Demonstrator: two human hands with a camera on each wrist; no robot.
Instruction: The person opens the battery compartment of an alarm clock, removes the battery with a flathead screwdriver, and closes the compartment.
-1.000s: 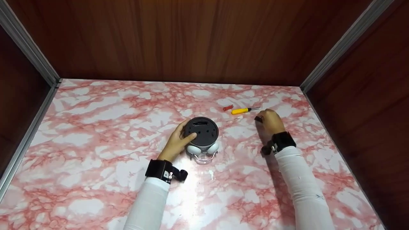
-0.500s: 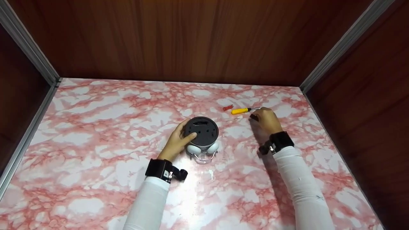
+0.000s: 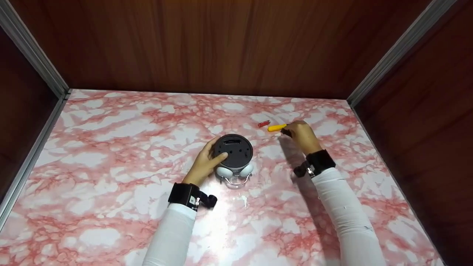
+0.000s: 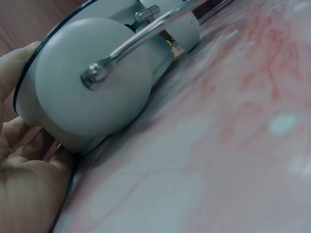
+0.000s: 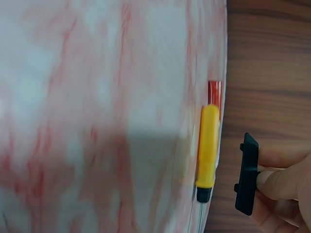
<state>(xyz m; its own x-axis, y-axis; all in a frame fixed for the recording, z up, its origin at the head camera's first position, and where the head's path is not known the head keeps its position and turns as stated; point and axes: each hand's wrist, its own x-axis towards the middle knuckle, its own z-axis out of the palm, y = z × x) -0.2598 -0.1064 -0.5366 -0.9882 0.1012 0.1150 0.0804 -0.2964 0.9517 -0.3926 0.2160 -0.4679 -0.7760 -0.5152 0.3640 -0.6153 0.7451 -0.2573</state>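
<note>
An alarm clock [image 3: 236, 157] lies face down, its black back up with an uncovered battery slot at the far side. Its two white bells and metal handle point toward me. My left hand [image 3: 203, 164] grips its left side, thumb on the back and fingers around the body; the left wrist view shows a white bell [image 4: 92, 77] close up. My right hand [image 3: 303, 136] pinches a small black battery cover [image 5: 248, 174] between thumb and fingers, above the table. In the head view that hand hides the shaft of a yellow-handled screwdriver [image 3: 277, 128].
A red battery [image 3: 264, 123] lies just left of the screwdriver handle. The table [image 3: 111, 166] has a red and white marbled top. Dark wood panels [image 3: 207, 48] with metal corner strips enclose its back and sides.
My right hand has moved left with the battery cover, coming over the screwdriver's shaft. The left hand and the clock have stayed in place.
</note>
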